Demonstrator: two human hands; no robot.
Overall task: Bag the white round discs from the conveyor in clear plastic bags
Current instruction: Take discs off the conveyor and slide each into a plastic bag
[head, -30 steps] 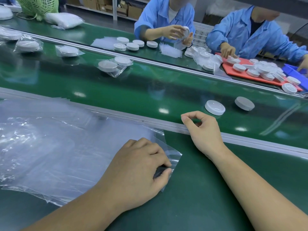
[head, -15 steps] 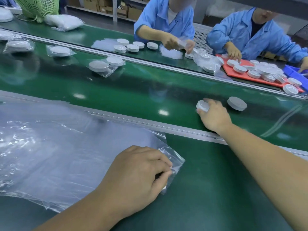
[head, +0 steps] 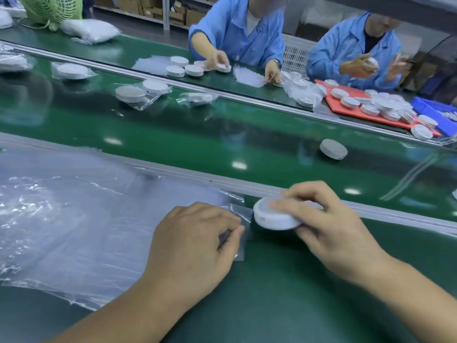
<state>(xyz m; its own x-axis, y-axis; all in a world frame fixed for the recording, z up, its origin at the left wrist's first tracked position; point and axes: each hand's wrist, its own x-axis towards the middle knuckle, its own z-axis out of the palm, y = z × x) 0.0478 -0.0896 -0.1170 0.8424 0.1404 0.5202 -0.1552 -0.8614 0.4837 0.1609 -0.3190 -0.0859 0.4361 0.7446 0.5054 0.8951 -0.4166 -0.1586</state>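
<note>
My right hand [head: 329, 226] grips a white round disc [head: 270, 216] just above the green bench, right beside the mouth of the top clear plastic bag [head: 237, 214]. My left hand [head: 195, 241] pinches that bag's corner between thumb and fingers, at the right end of a pile of clear bags [head: 74, 214]. One more loose disc [head: 333, 149] lies on the moving green conveyor [head: 222, 139] beyond my right hand. Several bagged discs [head: 138, 94] ride the belt at the far left.
A metal rail [head: 395, 216] separates my bench from the conveyor. Across the belt two people in blue coats handle discs; a red tray [head: 346, 107] holds several discs, a blue bin [head: 437, 112] sits at far right. A green fan [head: 52, 8] stands far left.
My right hand reached onto the belt, took the nearer disc and brought it back to the bag mouth. The remaining disc and the bagged discs drifted left on the conveyor. My left hand stayed put.
</note>
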